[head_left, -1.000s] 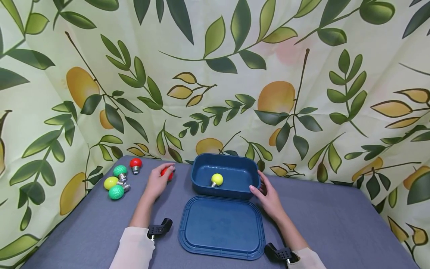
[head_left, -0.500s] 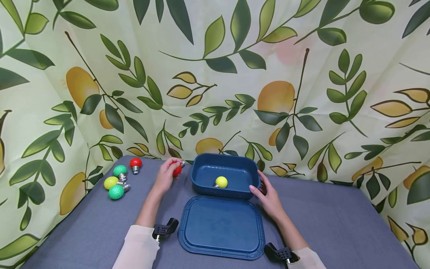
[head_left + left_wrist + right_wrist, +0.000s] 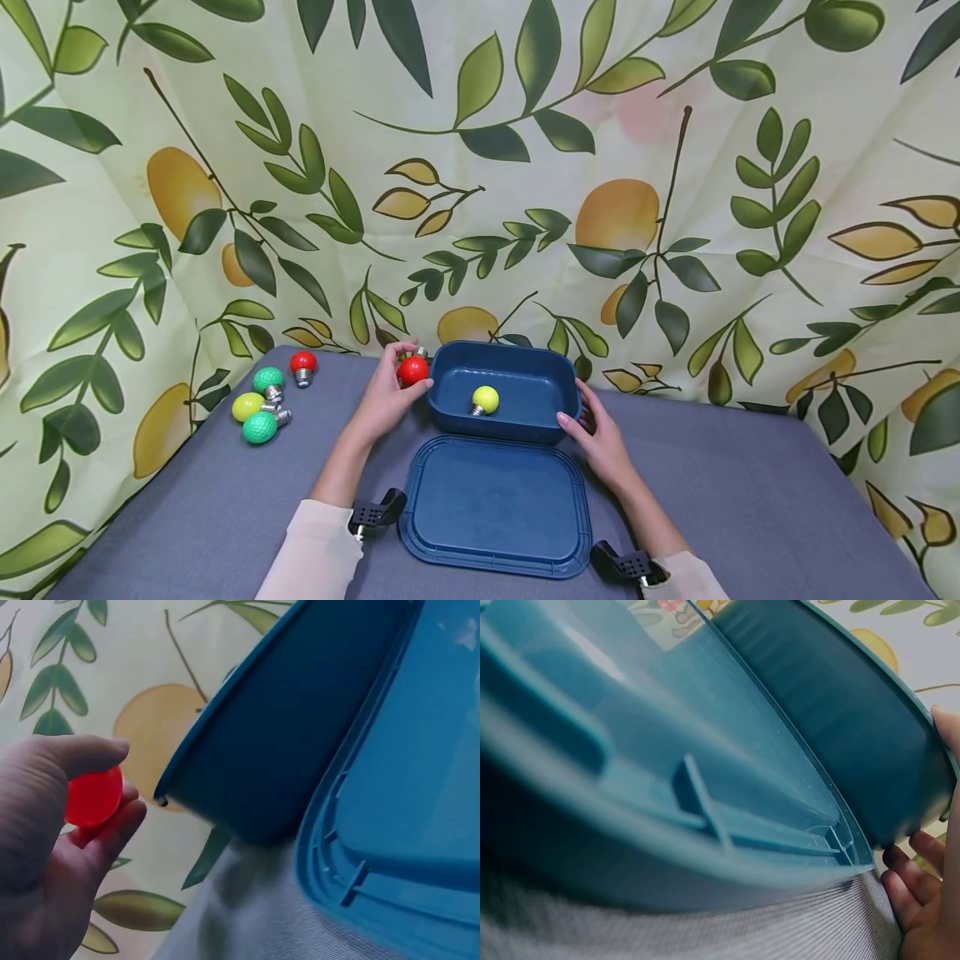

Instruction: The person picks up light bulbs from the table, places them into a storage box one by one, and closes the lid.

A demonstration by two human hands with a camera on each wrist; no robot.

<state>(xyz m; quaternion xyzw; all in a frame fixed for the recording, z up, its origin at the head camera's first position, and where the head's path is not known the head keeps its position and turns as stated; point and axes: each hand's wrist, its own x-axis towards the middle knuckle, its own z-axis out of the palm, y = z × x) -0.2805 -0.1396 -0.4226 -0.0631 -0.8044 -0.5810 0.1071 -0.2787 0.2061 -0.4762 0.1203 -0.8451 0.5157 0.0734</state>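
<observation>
My left hand [image 3: 384, 402] holds a red light bulb [image 3: 413, 370] between thumb and fingers, just off the left end of a blue plastic box [image 3: 536, 398]. The bulb's metal base points up and away. In the left wrist view the red bulb [image 3: 94, 798] shows between thumb and fingers, apart from the box wall [image 3: 262, 742]. Inside the box lies a yellow light bulb [image 3: 486, 399]. My right hand [image 3: 606, 446] grips the right end of the box, thumb at the rim. The right wrist view shows its fingers [image 3: 915, 881] against the box's lower side.
A blue lid [image 3: 495, 508] lies flat in front of the box. At the table's left are a red bulb [image 3: 303, 364], green bulbs [image 3: 259, 428] and a yellow bulb [image 3: 247, 407]. Behind the grey table [image 3: 750, 500] hangs a leaf-patterned cloth [image 3: 510, 183].
My left hand has carried the red bulb up from the table and rightward to the box. The yellow bulb in the box rolled right, then back. My right hand has stayed put.
</observation>
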